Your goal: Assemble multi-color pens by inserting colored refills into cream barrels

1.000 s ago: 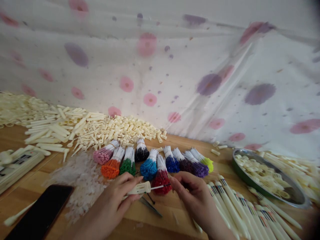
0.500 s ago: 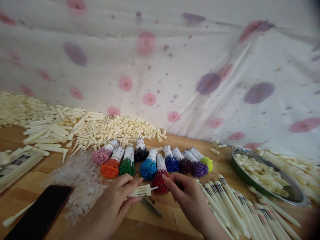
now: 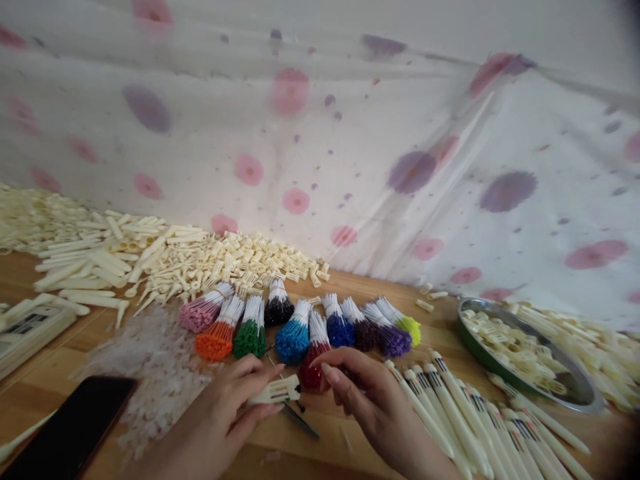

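Between thumb and fingers, my left hand (image 3: pixel 227 410) grips a cream slotted pen part (image 3: pixel 277 391), its open end facing right. A small dark mark shows in one of its slots. My right hand (image 3: pixel 373 397) is at the red-tipped refill bundle (image 3: pixel 314 373), its index finger and thumb slightly apart over the red ends; I see nothing held in it. Whether the fingertips touch the bundle is not clear. Under the left hand lie tweezers (image 3: pixel 301 421), partly hidden.
Around stand bundles of coloured refills, such as orange (image 3: pixel 215 341) and blue (image 3: pixel 293 340). A phone (image 3: pixel 70 427) lies at left, near clear plastic bits (image 3: pixel 150 360). Finished-looking pens (image 3: pixel 460 413) and a green bowl (image 3: pixel 467 350) are at right. Cream parts (image 3: pixel 240 260) are heaped behind.
The white refill with a dark tip that my right hand held at the pen part's end no longer sticks out. My right hand has shifted slightly left and up over the red bundle.
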The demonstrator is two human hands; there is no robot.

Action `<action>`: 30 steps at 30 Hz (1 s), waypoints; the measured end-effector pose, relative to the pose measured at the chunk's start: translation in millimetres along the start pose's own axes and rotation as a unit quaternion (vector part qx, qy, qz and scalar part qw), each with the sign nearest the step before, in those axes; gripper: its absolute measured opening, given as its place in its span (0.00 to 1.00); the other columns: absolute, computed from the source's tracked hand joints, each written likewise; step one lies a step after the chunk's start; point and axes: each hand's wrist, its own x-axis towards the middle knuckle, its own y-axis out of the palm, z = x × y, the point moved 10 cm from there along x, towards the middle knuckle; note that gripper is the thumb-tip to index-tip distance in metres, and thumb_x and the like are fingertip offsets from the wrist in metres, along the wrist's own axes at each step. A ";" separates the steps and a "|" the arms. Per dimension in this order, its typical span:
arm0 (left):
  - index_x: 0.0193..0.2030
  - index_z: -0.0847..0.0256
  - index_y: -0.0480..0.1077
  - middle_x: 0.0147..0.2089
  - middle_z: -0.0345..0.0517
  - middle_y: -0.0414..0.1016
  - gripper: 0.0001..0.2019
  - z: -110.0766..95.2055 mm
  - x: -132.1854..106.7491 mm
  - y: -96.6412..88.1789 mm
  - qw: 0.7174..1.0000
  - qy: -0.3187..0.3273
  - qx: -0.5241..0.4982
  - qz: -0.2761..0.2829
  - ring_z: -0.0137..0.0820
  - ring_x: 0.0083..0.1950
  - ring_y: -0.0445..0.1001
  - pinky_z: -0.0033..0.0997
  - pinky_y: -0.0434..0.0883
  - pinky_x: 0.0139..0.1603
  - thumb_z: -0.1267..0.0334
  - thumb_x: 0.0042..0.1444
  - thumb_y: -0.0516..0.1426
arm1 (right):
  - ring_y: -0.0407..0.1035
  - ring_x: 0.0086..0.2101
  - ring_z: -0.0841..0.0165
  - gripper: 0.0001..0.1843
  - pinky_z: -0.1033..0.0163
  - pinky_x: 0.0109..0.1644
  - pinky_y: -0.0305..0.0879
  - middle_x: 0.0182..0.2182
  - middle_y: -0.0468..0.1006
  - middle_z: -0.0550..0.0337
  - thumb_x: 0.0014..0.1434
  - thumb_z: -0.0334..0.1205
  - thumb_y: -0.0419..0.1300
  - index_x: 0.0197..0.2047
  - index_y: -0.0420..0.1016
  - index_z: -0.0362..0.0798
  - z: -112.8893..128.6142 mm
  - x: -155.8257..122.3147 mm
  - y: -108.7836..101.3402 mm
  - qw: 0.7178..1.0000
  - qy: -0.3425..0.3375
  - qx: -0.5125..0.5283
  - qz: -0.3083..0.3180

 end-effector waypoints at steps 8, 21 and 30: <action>0.53 0.36 0.68 0.50 0.37 0.75 0.19 -6.9 -1.7 -0.6 0.998 0.024 -0.058 0.030 0.36 0.50 0.73 0.29 0.73 0.45 0.63 0.56 0.55 | 0.68 0.35 0.71 0.09 0.68 0.38 0.64 0.35 0.74 0.59 0.61 0.30 0.55 0.42 0.74 0.50 44.8 -10.4 -2.6 0.981 -0.181 -0.068 0.005; 0.36 0.53 0.72 0.33 0.36 0.73 0.05 11.8 6.6 -29.2 0.985 -0.012 -0.169 0.027 0.32 0.36 0.73 0.28 0.70 0.38 0.64 0.50 0.58 | 0.70 0.32 0.70 0.05 0.68 0.34 0.65 0.31 0.75 0.57 0.59 0.30 0.56 0.36 0.73 0.47 49.7 -16.0 4.3 0.960 -0.231 -0.119 -0.099; 0.37 0.52 0.74 0.36 0.37 0.77 0.10 14.3 4.0 -9.9 0.986 -0.041 -0.150 0.065 0.35 0.40 0.74 0.30 0.70 0.40 0.65 0.46 0.59 | 0.64 0.23 0.72 0.07 0.67 0.26 0.62 0.26 0.77 0.59 0.59 0.29 0.56 0.37 0.74 0.47 77.7 -28.4 10.4 0.912 -0.339 -0.164 -0.161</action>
